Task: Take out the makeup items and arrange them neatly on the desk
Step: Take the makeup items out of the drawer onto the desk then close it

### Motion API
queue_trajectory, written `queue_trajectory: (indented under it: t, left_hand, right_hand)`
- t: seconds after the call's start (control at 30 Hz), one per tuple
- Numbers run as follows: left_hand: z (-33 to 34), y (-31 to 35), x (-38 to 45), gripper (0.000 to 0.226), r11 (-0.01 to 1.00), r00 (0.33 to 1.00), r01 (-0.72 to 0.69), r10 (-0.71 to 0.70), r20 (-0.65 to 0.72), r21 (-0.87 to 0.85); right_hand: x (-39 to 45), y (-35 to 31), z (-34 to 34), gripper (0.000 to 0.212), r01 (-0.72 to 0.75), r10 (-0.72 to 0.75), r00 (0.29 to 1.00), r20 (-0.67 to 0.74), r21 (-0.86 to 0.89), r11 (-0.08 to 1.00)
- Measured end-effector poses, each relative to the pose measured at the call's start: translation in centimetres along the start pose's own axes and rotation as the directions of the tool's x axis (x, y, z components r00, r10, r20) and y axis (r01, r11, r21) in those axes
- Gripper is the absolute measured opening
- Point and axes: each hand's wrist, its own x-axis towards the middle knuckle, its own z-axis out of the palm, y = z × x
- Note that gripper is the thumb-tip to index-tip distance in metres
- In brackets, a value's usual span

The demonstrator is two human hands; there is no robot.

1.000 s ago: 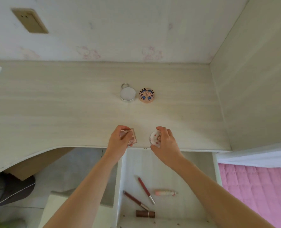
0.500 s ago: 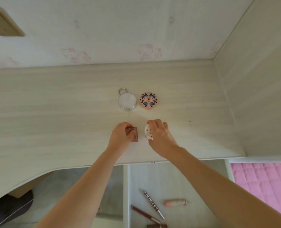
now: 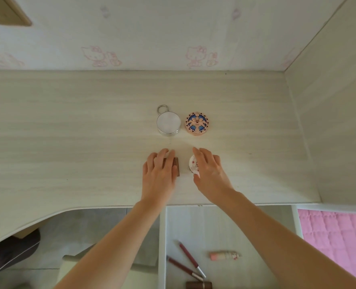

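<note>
Since half a second ago, our two hands have flattened out over the items they carried up from the drawer, and both items now lie on the desk (image 3: 68, 142). Our left hand (image 3: 159, 174) rests with straightened fingers on top of the small brown square case (image 3: 176, 166), whose right edge shows beside the fingers; the hand presses rather than grasps it. Our right hand (image 3: 209, 174) lies loosely over the small white round compact (image 3: 193, 165), fingers relaxed and extended, thumb at its near side, so the grip looks released, though the palm hides most of the compact. These two items sit side by side, a little apart, in a row just nearer to us than the silver round tin with a ring (image 3: 168, 123) and the patterned pink-and-blue compact (image 3: 197, 123), which stand just beside each other farther back on the desk. Below the desk edge, the open drawer (image 3: 256, 226) holds two dark red pencils (image 3: 190, 258) lying at an angle, a pale pink tube (image 3: 225, 255) to their right, and a brown lipstick (image 3: 199, 285) at the bottom edge of the view. A pink quilt (image 3: 337, 243) shows at lower right.
</note>
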Motion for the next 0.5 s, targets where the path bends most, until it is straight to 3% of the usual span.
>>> queue_trajectory:
  t: [0.07, 0.17, 0.33, 0.5]
  left_hand:
    - [0.3, 0.0, -1.4, 0.047, 0.997, 0.996, -0.071, 0.072, -0.049, 0.019]
    - [1.1, 0.5, -4.0, 0.059, 0.985, 0.986, -0.163, 0.162, 0.024, 0.056]
    - [1.9, 1.0, -5.4, 0.06, 0.991, 0.989, -0.118, 0.111, 0.096, 0.063]
    - [1.8, 0.8, -3.9, 0.06, 0.991, 0.988, -0.126, 0.121, 0.1, 0.042]
  right_hand:
    - [-0.3, 0.1, 0.1, 0.074, 0.013, -0.013, 1.0, -0.015, -0.029, 0.999]
    - [-1.5, -0.2, 0.6, 0.072, 0.032, -0.037, 0.997, -0.07, -0.073, 0.997]
    - [-3.8, -0.3, 2.2, 0.068, 0.108, -0.129, 0.981, -0.147, -0.147, 0.983]
    - [-3.1, -0.5, 2.1, 0.074, 0.076, -0.091, 0.988, -0.125, -0.126, 0.989]
